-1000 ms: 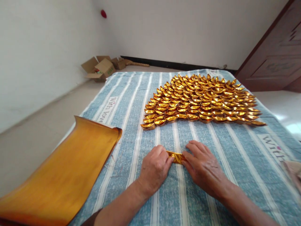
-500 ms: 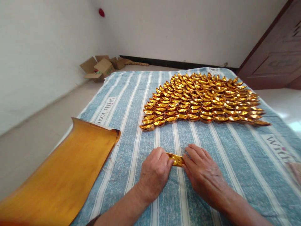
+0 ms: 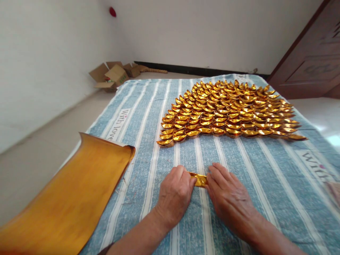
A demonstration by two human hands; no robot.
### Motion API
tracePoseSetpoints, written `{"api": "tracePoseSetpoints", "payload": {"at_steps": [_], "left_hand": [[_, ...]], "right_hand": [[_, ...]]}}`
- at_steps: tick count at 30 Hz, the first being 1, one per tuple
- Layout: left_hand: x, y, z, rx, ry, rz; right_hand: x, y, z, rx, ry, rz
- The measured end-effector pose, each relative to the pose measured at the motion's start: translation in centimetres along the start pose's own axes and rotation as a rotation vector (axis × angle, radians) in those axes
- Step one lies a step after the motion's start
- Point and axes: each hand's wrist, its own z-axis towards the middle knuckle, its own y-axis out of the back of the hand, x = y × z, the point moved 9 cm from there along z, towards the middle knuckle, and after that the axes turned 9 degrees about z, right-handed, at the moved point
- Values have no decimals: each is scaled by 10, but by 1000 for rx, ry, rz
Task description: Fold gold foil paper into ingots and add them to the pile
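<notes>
A small folded strip of shiny gold foil paper lies low over the striped cloth, between my two hands. My left hand is closed on its left end, with the thumb against the near edge. On the right end, my right hand pinches the strip, fingers bent over it and thumb below. Both ends of the strip are hidden under the fingers. Beyond my hands stand rows of folded gold paper ingots, packed close together. To the left lies a stack of large gold paper sheets, its far edge curling up.
A blue and white striped cloth with printed words covers the table. Open cardboard boxes sit on the floor by the far left corner. White walls rise behind and left, and a brown door is at the right.
Both hands keep their hold on the folded strip in nearly the same place. The view has shifted very slightly; nothing else has visibly moved.
</notes>
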Motion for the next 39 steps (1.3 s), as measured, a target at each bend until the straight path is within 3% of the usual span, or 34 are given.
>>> {"api": "tracePoseSetpoints", "payload": {"at_steps": [16,24,32,39], "left_hand": [[2,2,1,-10,60,-30],[5,-4,5,20,0,-125],[8,-8,9,84,43,-162],[13,-9,11,174,-24,-294]], "right_hand": [[2,2,2,8,-59,-65],[-18,8,6,10,-220,134],[-36,2,6,-15,-203,369],[-49,-5,7,-15,-198,433]]}}
